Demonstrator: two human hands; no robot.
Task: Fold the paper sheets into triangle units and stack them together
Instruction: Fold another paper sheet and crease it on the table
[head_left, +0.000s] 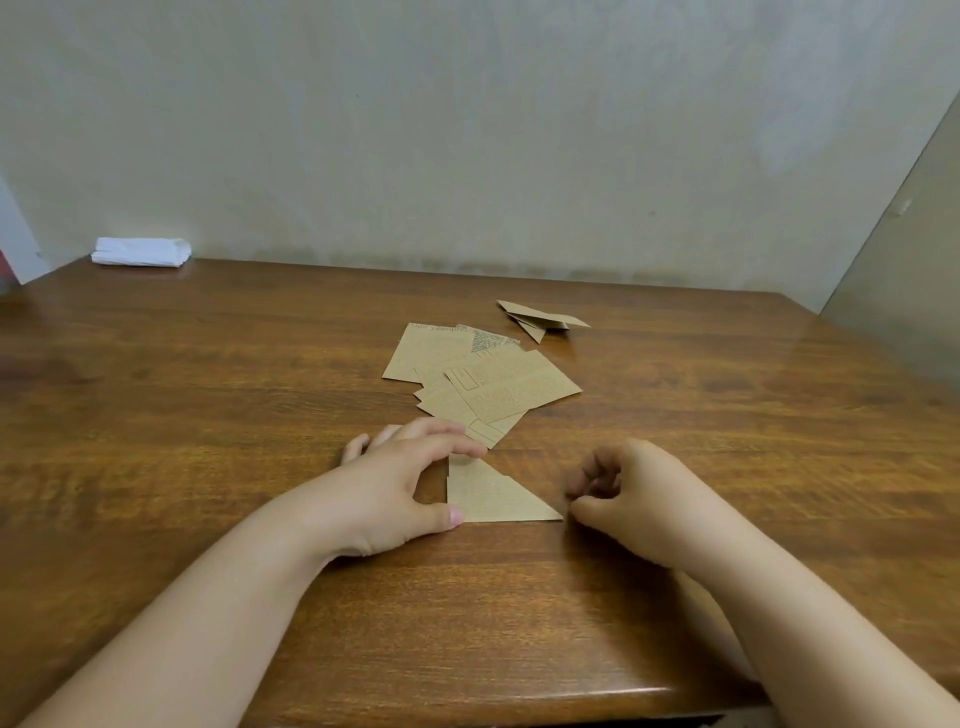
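Count: 2 hands, left and right. 1 folded triangle. 1 loose pile of flat sheets, exact number unclear. 1 cluster of finished units. 1 white cloth. 1 worktop.

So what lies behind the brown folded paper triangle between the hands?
Behind the brown folded paper triangle lies a loose pile of flat brown printed sheets, overlapping. The left hand covers the pile's near edge. Farther back sit folded brown triangle units.
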